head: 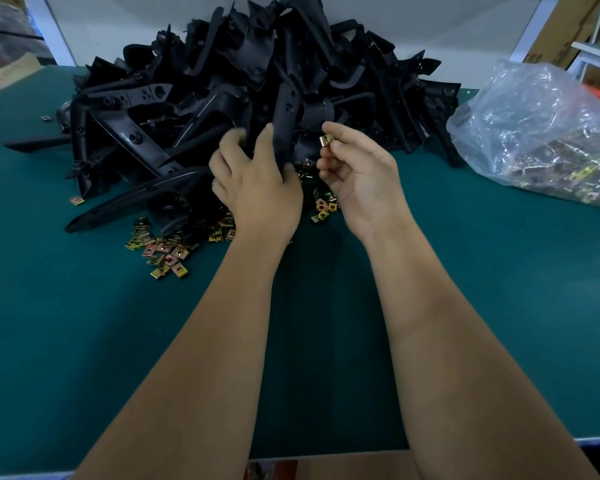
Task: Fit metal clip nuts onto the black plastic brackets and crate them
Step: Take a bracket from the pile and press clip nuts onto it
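Your left hand grips a black bracket at its lower end, its long axis standing nearly upright with the free end pointing toward the far edge of the worktop, in front of the bracket pile. Your right hand pinches one clip nut at the fingertips, just beside the bracket. Steady the bracket, turn the nut's open mouth toward its edge, and slide it on squarely over a hole.

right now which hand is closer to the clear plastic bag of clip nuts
Right. The right hand, pinching a clip nut, is nearer the plastic bag; the left hand grips a bracket farther away.
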Available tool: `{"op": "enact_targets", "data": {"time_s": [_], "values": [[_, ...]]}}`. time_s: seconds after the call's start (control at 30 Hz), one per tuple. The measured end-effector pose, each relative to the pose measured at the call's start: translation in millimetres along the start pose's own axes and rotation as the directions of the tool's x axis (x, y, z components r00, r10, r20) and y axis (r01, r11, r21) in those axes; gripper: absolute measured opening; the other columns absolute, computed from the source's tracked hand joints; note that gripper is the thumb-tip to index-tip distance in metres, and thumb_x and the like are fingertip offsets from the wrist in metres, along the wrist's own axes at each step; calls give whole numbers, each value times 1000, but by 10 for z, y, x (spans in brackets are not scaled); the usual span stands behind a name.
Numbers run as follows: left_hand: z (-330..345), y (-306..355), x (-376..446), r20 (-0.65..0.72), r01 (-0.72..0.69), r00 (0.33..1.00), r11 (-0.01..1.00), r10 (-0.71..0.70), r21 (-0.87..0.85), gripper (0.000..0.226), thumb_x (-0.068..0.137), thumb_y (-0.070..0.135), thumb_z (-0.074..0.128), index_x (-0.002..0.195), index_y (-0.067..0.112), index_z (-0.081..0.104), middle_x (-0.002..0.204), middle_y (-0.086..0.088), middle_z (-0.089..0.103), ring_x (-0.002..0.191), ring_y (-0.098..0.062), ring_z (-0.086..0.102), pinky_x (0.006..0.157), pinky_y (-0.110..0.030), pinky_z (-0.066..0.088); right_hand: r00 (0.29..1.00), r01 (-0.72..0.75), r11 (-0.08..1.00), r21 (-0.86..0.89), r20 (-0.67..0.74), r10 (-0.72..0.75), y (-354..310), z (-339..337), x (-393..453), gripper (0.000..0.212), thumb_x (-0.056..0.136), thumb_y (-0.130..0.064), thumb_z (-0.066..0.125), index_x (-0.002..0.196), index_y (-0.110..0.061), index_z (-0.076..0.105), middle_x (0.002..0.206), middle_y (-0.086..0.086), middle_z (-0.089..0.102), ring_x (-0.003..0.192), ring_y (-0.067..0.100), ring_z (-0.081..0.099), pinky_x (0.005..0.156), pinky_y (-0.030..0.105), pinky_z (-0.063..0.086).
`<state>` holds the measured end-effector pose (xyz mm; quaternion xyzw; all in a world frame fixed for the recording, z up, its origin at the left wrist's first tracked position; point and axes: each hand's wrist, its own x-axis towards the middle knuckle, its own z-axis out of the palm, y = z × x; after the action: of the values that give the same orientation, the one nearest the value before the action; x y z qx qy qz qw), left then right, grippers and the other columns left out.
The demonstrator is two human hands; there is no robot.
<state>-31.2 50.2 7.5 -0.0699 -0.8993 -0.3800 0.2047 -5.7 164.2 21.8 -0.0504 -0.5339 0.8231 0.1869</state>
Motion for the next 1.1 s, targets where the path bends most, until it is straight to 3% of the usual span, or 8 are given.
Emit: {"op": "enact_targets", "data": {"time_s": [0.07,0.2,0.5,0.57,0.7,0.83,0.97,1.1], "values": [[-33,30,4,-112,-83,992,978,63,-191,32,98,27,54,128,25,63,135,6,47,130,-22,31,106,-35,26,1000,6,999,-49,8,-5,2,13,-10,17,94,0,56,101,-9,69,77,3,69,67,13,63,66,24,54],[-35,20,32,122,19,991,830,59,-557,24,101,23,53,111,14,73,110,-1,67,120,-29,53,102,-45,46,997,66,978,-200,61,-55,29,33,-29,11,94,0,60,94,-9,66,79,4,70,71,14,67,67,25,55],[-51,-28,62,52,70,997,826,-50,-559,16,100,20,55,100,18,71,105,0,67,93,-7,61,83,-18,48,995,96,966,-239,-16,-103,27,34,-23,9,97,-1,56,96,-7,62,88,10,70,78,19,72,71,28,58],[-58,-59,72,9,72,997,871,-77,-486,20,99,20,53,114,17,67,115,-2,63,104,-11,58,93,-23,46,988,92,964,-249,-97,-119,12,-6,0,9,97,-4,56,96,-11,63,90,5,68,82,15,70,70,25,57],[18,-107,39,142,-35,990,997,24,73,44,99,30,52,141,18,47,136,-9,54,130,-33,40,105,-38,30,969,88,925,-369,-183,-165,28,-57,21,10,93,-7,62,91,-16,67,73,-7,59,66,4,57,62,20,50],[13,-85,25,155,-11,988,984,-17,178,41,97,25,51,138,22,49,131,-9,58,127,-37,40,102,-44,30,971,57,946,-319,-201,-126,28,-52,26,10,91,-3,62,90,-12,68,70,-3,62,60,7,57,59,20,50],[-28,-68,4,-38,-30,999,978,22,-209,39,94,4,51,128,25,50,110,0,59,94,-14,55,79,-30,45,983,34,975,-221,-168,-72,18,-27,27,13,91,2,59,86,-7,67,71,5,66,61,13,62,60,24,53],[-17,-54,73,14,195,971,759,-238,-621,50,98,6,56,143,21,40,96,12,56,84,3,57,77,-11,49,987,17,993,-117,-154,-35,-5,-33,14,14,90,1,60,83,-8,68,68,6,67,59,14,62,58,25,53]]}}
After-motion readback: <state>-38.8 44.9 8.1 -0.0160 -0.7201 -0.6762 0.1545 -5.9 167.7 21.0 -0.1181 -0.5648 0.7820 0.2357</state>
